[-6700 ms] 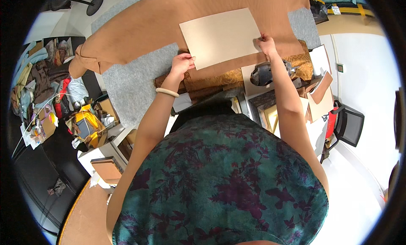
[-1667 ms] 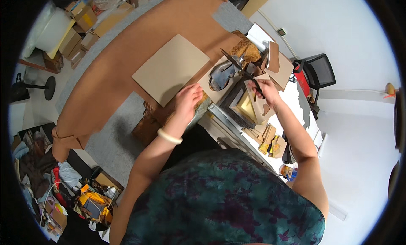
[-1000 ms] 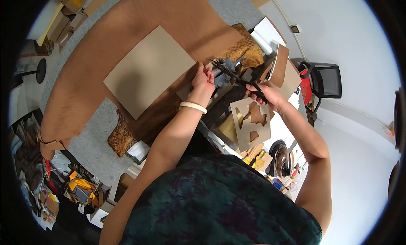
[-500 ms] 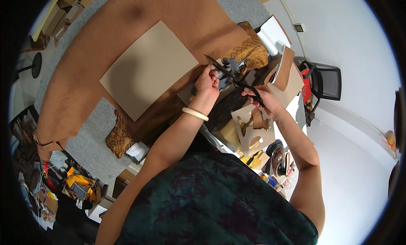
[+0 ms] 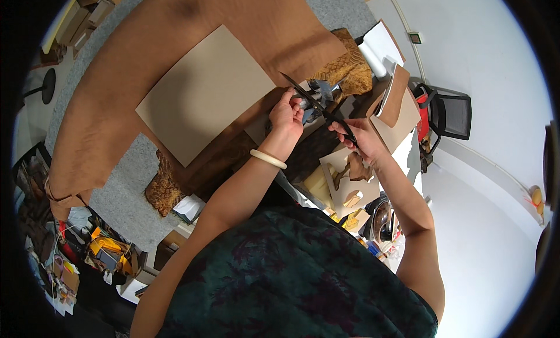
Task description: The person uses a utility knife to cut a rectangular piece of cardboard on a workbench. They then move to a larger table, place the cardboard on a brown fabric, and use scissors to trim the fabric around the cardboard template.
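Observation:
My right hand [image 5: 360, 141] grips the black handles of a pair of scissors [image 5: 330, 117]. Their long dark blades point up and left, crossing just beyond the fingers of my left hand [image 5: 286, 114]. That hand is closed at the near right edge of a large brown sheet, which looks like leather [image 5: 96, 113]; its curled fingers hide what they pinch. Across the sheet lies a flat beige rectangular board [image 5: 204, 99], its right corner close to my left fingertips and the scissors' tip. A cream bangle [image 5: 268, 159] circles my left wrist.
Grey felt [image 5: 125, 189] covers the table under the sheet. Golden-brown patterned material [image 5: 353, 64] lies beyond the scissors, near a white roll [image 5: 372, 59]. Cut-out card [image 5: 361, 190] sits beside my right forearm. A black chair [image 5: 454, 113] stands at right, and clutter fills the lower left.
My right hand has shifted slightly left and inward with the scissors. The left hand stays almost in place, and the beige board appears unmoved on the sheet.

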`<state>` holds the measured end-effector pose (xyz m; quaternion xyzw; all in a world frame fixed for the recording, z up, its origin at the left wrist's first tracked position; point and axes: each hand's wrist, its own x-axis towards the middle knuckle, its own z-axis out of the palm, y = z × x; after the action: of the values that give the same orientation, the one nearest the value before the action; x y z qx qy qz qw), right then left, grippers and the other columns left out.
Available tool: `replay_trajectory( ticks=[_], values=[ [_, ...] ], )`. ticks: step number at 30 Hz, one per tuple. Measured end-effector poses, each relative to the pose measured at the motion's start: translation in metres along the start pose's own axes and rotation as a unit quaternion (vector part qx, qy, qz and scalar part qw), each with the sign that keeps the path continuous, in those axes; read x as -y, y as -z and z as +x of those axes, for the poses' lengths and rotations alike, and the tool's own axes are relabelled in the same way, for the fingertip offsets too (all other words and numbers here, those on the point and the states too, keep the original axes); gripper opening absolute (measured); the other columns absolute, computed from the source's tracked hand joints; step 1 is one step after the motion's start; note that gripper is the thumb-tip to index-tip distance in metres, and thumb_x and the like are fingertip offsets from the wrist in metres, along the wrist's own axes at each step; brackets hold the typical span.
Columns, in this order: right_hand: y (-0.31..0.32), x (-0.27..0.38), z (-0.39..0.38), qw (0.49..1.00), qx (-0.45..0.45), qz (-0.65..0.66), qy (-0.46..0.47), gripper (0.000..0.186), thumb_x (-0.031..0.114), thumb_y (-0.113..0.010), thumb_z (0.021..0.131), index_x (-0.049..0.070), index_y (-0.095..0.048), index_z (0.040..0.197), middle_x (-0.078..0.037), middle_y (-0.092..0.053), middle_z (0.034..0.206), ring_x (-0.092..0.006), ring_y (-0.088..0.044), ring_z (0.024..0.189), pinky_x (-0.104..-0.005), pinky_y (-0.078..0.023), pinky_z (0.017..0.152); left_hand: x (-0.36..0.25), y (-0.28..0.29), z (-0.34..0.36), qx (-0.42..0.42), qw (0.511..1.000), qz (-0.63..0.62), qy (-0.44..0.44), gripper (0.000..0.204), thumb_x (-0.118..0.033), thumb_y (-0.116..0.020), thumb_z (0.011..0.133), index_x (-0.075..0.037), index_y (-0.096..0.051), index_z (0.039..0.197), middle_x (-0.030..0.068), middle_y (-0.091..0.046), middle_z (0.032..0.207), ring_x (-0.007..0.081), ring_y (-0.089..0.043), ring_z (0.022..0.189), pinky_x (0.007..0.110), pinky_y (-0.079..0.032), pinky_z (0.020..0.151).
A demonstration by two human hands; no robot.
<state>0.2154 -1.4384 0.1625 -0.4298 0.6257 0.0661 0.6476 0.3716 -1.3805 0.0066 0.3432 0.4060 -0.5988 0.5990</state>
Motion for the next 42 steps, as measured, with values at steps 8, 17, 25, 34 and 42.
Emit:
replay_trajectory(
  ticks=[8, 17, 25, 34, 42],
  values=[
    [-0.001, -0.002, 0.0, 1.0, 0.006, 0.016, 0.009, 0.03, 0.032, -0.079, 0.093, 0.003, -0.073, 0.09, 0.005, -0.058, 0.068, -0.0018, -0.045, 0.054, -0.02, -0.031, 0.049, -0.002, -0.005, -0.005, -0.003, 1.0, -0.003, 0.006, 0.009, -0.02, -0.078, 0.093, -0.016, -0.07, 0.09, -0.0038, -0.061, 0.068, 0.0047, -0.047, 0.053, 0.02, -0.04, 0.053],
    [0.001, -0.014, 0.005, 0.998, 0.028, 0.045, 0.028, 0.023, 0.022, -0.075, 0.097, -0.001, -0.073, 0.092, 0.004, -0.059, 0.07, -0.0021, -0.045, 0.055, -0.0194, -0.031, 0.05, -0.002, 0.0, 0.0, 0.007, 1.0, -0.002, 0.005, 0.01, -0.02, -0.079, 0.091, -0.016, -0.072, 0.095, -0.0019, -0.063, 0.068, 0.0073, -0.049, 0.055, 0.023, -0.041, 0.058],
    [-0.005, -0.006, -0.002, 1.0, 0.006, 0.006, 0.006, 0.024, 0.024, -0.071, 0.098, 0.002, -0.071, 0.087, 0.004, -0.06, 0.071, -0.0026, -0.046, 0.056, -0.0209, -0.031, 0.05, -0.003, -0.002, -0.008, 0.021, 1.0, -0.002, 0.003, 0.011, -0.021, -0.077, 0.094, -0.016, -0.07, 0.088, -0.0051, -0.062, 0.069, 0.0036, -0.05, 0.055, 0.02, -0.04, 0.054],
    [-0.02, 0.002, 0.016, 1.0, 0.002, 0.006, 0.022, 0.036, 0.033, -0.074, 0.096, -0.001, -0.073, 0.108, 0.004, -0.056, 0.072, -0.003, -0.044, 0.056, -0.021, -0.028, 0.05, -0.007, 0.002, -0.01, 0.049, 0.999, 0.0, 0.011, 0.012, -0.021, -0.078, 0.092, -0.014, -0.069, 0.09, -0.0043, -0.06, 0.071, 0.0047, -0.048, 0.056, 0.021, -0.041, 0.056],
    [-0.03, -0.002, 0.028, 0.999, 0.005, 0.032, 0.042, 0.027, 0.029, -0.074, 0.097, 0.003, -0.071, 0.092, 0.004, -0.057, 0.071, -0.0032, -0.045, 0.057, -0.0216, -0.029, 0.05, -0.01, 0.002, -0.012, 0.051, 0.999, 0.001, 0.017, 0.012, -0.019, -0.078, 0.092, -0.012, -0.069, 0.093, -0.0035, -0.058, 0.072, 0.0051, -0.045, 0.056, 0.021, -0.04, 0.057]
  ],
)
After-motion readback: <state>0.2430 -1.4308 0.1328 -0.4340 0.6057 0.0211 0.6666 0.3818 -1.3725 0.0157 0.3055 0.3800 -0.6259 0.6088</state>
